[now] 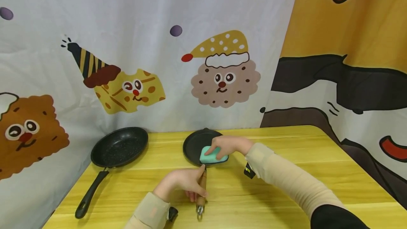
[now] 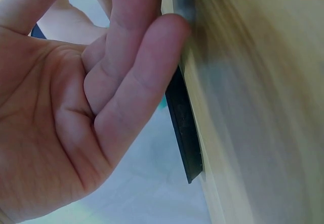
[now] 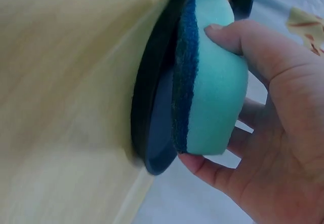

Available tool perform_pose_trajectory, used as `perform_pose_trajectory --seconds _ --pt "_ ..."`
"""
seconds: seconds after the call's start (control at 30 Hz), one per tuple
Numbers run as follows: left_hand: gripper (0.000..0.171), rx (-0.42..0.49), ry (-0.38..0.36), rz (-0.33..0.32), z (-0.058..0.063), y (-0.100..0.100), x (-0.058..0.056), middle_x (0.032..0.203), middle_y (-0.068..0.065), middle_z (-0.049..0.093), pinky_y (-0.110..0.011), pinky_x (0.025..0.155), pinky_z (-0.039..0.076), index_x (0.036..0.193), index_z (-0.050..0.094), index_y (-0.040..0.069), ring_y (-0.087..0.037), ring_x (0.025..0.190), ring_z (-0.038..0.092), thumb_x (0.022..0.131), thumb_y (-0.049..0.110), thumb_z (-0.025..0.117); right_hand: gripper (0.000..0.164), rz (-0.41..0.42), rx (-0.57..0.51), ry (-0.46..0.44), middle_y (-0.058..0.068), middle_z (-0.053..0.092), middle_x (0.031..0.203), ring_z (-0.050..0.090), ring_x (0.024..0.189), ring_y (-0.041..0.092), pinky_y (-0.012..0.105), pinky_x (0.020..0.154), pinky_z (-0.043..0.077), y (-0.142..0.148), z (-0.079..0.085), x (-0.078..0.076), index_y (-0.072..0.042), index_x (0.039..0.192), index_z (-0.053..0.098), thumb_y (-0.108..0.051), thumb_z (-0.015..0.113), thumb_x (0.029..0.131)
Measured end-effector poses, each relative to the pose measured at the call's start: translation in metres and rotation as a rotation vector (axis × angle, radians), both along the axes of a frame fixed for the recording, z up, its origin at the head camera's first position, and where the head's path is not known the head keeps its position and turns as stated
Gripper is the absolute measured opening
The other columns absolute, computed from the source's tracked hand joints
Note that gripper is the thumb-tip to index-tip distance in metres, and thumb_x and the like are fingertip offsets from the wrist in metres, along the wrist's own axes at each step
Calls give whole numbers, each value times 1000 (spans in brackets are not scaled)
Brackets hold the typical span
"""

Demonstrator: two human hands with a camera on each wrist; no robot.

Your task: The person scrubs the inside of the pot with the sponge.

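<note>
My right hand (image 1: 229, 145) grips a turquoise sponge (image 3: 217, 92) with a dark blue scouring layer. In the head view the sponge lies over the front right part of a small flat black pan (image 1: 192, 147). The right wrist view has the scouring side facing the pan, tilted against its rim, with the thumb on one side and fingers on the other. My left hand (image 1: 186, 181) pinches the pan's wooden handle (image 1: 201, 201), which ends in a metal hanging loop. In the left wrist view the curled fingers (image 2: 136, 87) hide the handle, and the pan's dark edge shows beyond.
A larger black frying pan (image 1: 119, 147) stands at the left, its handle (image 1: 91, 195) pointing toward the front. Both pans are on a yellow wood-grain table (image 1: 286, 186). A curtain (image 1: 152, 17) with cartoon prints hangs right behind the table's back edge.
</note>
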State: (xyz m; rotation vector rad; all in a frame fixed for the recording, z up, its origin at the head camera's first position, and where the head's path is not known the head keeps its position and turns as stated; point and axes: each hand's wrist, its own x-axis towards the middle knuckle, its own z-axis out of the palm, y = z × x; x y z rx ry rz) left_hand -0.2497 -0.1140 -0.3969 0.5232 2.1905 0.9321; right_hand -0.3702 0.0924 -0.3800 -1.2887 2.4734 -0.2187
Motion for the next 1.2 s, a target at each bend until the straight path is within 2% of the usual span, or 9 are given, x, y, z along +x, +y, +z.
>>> perform_pose_trajectory --seconds 0.13,0.3,0.57,0.97,1.13,1.2 --pt "103 7 3 0 0 0 1 65 -15 68 -40 57 57 151 -4 -7 -28 58 68 89 21 72 50 13 23 21 -7 52 97 36 72 9 23 61 31 -7 -2 4 -31 131 63 -7 67 87" --pt "103 8 9 3 1 1 3 64 -14 67 -40 57 57 152 -3 -7 -28 58 68 88 21 73 48 29 27 23 -7 47 92 33 74 10 23 62 28 -12 -4 8 -31 133 62 -9 65 90" --pt "102 27 -5 0 3 1 6 65 -16 67 -41 57 57 151 -4 -9 -30 59 68 89 19 72 48 25 65 55 -6 46 93 32 75 11 24 62 28 -23 -6 14 -31 136 58 -12 63 93" --pt "102 31 -6 -14 2 0 3 65 -16 67 -39 56 57 151 -4 -8 -30 59 68 89 18 72 49 -47 146 131 -4 47 99 37 69 11 26 60 30 -38 -12 15 -42 141 49 -25 61 97" --pt "101 33 0 -10 2 0 3 65 -16 67 -40 56 57 151 -4 -9 -30 58 68 89 18 72 49 -70 168 150 3 50 117 49 83 13 28 64 38 -44 -15 14 -46 141 46 -27 60 98" --pt "101 36 -3 -9 2 0 3 65 -17 67 -40 56 57 151 -4 -9 -30 58 68 89 18 72 50 -83 171 151 7 48 132 55 101 17 29 72 44 -47 -16 13 -46 142 45 -27 59 98"
